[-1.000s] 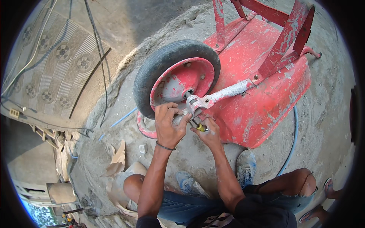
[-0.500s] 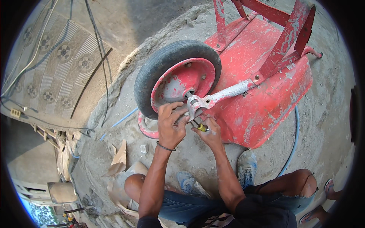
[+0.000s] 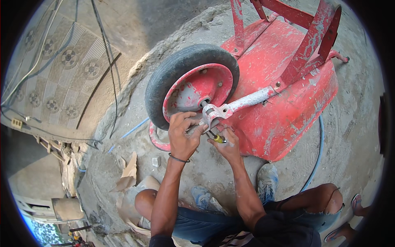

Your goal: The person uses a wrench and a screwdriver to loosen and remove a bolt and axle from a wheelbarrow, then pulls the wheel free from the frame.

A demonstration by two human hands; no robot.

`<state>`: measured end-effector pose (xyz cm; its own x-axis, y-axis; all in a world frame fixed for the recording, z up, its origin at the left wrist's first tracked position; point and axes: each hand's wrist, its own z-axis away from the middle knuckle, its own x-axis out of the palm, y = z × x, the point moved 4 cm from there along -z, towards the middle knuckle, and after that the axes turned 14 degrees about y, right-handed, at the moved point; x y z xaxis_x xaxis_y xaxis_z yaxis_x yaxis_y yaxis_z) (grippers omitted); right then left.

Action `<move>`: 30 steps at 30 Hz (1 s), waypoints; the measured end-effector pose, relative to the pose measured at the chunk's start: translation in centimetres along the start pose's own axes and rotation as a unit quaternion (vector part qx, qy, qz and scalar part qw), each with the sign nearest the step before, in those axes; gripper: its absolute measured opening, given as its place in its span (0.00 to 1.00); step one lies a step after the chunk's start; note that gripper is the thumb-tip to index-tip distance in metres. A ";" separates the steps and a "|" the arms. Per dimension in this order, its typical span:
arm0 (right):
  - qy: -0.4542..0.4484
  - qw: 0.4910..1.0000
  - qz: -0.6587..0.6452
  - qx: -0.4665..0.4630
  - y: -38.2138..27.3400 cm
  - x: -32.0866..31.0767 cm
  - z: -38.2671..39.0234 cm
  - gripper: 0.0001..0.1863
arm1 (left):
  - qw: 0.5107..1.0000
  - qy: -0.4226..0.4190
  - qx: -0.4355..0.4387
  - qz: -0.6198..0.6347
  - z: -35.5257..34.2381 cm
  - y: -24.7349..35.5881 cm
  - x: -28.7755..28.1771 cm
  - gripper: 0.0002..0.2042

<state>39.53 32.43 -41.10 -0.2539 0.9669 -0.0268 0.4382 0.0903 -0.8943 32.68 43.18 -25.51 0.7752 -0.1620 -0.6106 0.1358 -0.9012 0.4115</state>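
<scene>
An overturned red wheelbarrow point(image 3: 284, 103) lies before me, its paint worn and smeared with grey. Its black-tyred wheel point(image 3: 154, 92) has a red hub, and the axle runs into a grey metal bracket point(image 3: 210, 112) at the end of the frame tube point(image 3: 251, 98). My left hand point(image 3: 184, 133) is closed on the bracket's near edge, thumb and fingers pinching it. Just right of it, my right hand point(image 3: 227, 145) grips a yellow-handled screwdriver point(image 3: 219, 139). The screwdriver's tip is hidden under the bracket.
A blue hose point(image 3: 319, 152) curves along the ground at the right. Torn cardboard point(image 3: 128, 173) and a small grey block point(image 3: 156, 161) lie left of my forearms. Cables point(image 3: 108, 61) hang over a patterned mat point(image 3: 61, 66). Another person's sandalled foot point(image 3: 357, 202) is at far right.
Almost nothing differs. My left hand has shifted very slightly at the bracket, and the wheel has barely moved; the right hand keeps its place with the screwdriver.
</scene>
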 end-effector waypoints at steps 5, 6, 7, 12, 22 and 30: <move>0.006 1.000 0.007 -0.010 0.1 0.0 0.0 0.21 | 0.999 0.018 -0.035 -0.012 0.2 0.2 0.1 0.10; 0.005 1.000 0.007 -0.010 0.1 0.0 0.0 0.21 | 0.999 0.018 -0.036 -0.012 0.1 0.2 0.0 0.10; 0.005 1.000 0.003 -0.006 0.1 0.0 0.0 0.21 | 1.000 0.005 -0.013 -0.011 -0.1 0.4 -0.1 0.10; 0.002 1.000 -0.009 0.006 0.3 0.0 0.0 0.21 | 1.000 -0.020 0.010 -0.004 0.1 0.2 -0.1 0.12; -0.009 1.000 0.001 0.017 0.3 0.0 0.1 0.20 | 1.000 -0.005 0.024 -0.009 -0.2 0.3 0.0 0.11; -0.011 1.000 -0.001 0.019 0.1 -0.1 -0.1 0.20 | 0.999 -0.024 -0.033 -0.004 -0.3 0.0 -0.1 0.12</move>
<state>39.67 32.36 -41.12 -0.2741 0.9611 -0.0339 0.4044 0.0832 -0.9108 32.78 43.34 -25.27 0.7429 -0.1751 -0.6460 0.1843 -0.8744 0.4489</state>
